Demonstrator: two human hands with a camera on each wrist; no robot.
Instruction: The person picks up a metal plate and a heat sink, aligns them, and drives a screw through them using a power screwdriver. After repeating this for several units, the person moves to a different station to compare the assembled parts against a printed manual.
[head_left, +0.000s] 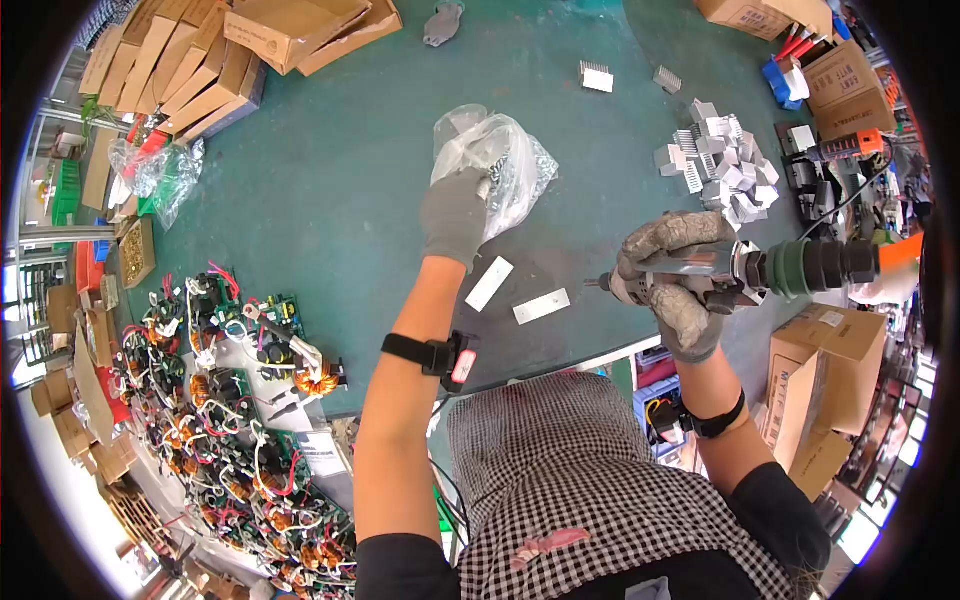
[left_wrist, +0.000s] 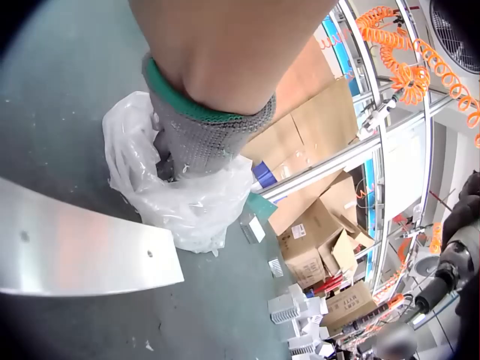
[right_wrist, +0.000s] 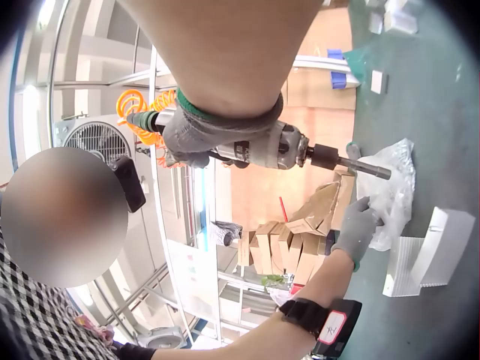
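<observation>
My gloved left hand (head_left: 456,215) is at the mouth of a clear plastic bag (head_left: 515,185) holding small metal pieces. Its fingertips are partly hidden by the plastic, so I cannot tell whether they grip anything. In the left wrist view the bag (left_wrist: 187,214) bunches around the glove. My gloved right hand (head_left: 680,270) grips a pneumatic screwdriver (head_left: 700,262) held above the table's right side, its bit pointing left. The right wrist view shows the long socket bit (right_wrist: 364,166). Between the hands lie two finned heat sinks, a left one (head_left: 489,284) and a right one (head_left: 541,306), flat faces up.
A pile of small heat sinks (head_left: 725,165) sits at the right, with a loose one (head_left: 597,77) farther back. Cardboard boxes (head_left: 300,30) stand at the back left. Circuit boards with coils (head_left: 230,430) crowd the left side. Another electric screwdriver (head_left: 850,146) lies right.
</observation>
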